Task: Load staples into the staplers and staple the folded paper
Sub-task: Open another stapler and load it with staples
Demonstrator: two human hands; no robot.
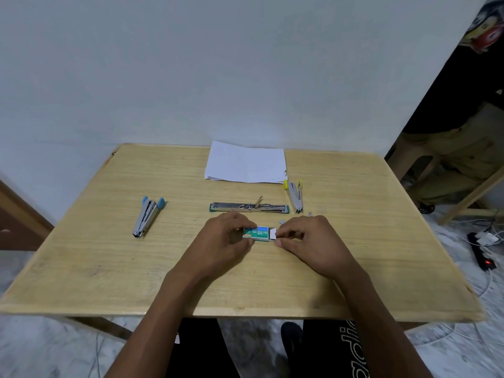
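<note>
Pinching the small green-and-blue cardboard staple box by its sleeve, my left hand has thumb and fingers curled round it. My right hand nips the white inner tray poking out of the box's right end. Both are low at the middle of the light wooden table.

By my reckoning I'm right at the start: no staples are out yet. Just beyond my knuckles the long chrome stapler with the green base lies swung open flat; whether its channel is loaded I can't tell. Well off to the left the blue-tipped chrome stapler gapes open, and to the right the yellow-tipped chrome stapler does too. Farthest back sits the folded white paper, with nothing touching it and no staple that I can see. All the loading and stapling looks to be ahead of me.
</note>
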